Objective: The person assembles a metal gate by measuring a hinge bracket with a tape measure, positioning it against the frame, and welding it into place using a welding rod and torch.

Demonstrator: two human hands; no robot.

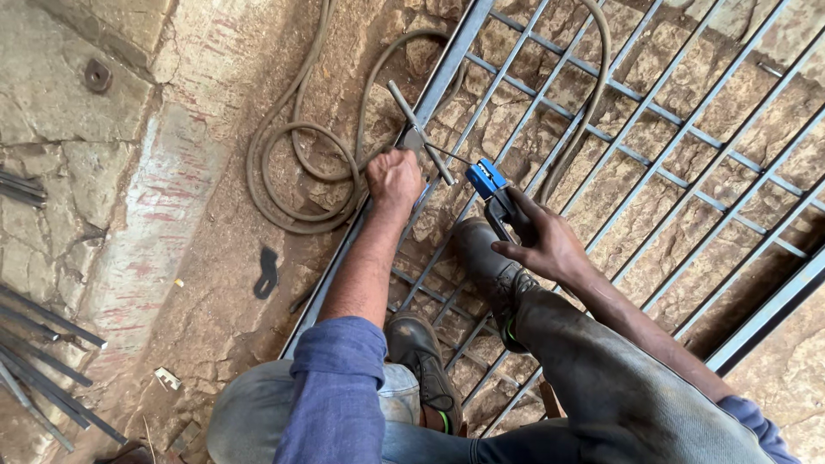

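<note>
Currently: left hand [394, 179] is fisted tight around the handle of a hammer [418, 131], fingers fully curled. The hammer's head sits just above the knuckles, on the frame edge of the grille, and its long grey bar angles up-left to down-right across that edge.

Right hand [543, 243] grips a blue electrode holder [487, 180]; fingers wrapped around its dark handle, thumb side toward the camera. A thin welding rod [457, 158] sticks out of the blue clamp head toward the left hand, tip close to the hammer, contact not clear.

Both hands work over a grey steel grille [687, 129] lying flat on rocky ground, long bars with thin cross rods. The work point is at the grille's left frame rail, near the upper middle of the view.

Two dusty boots [483, 258] stand on the grille bars, one right under the right hand, the other nearer the body.

A thick cable [292, 163] lies coiled in loops on the dirt left of the frame rail; another run curves across the grille up top. Loose steel rods [43, 344] lie at the far left edge, well apart from the hands. A small dark loop-shaped piece [267, 272] lies on the dirt between the cable and the knee.
</note>
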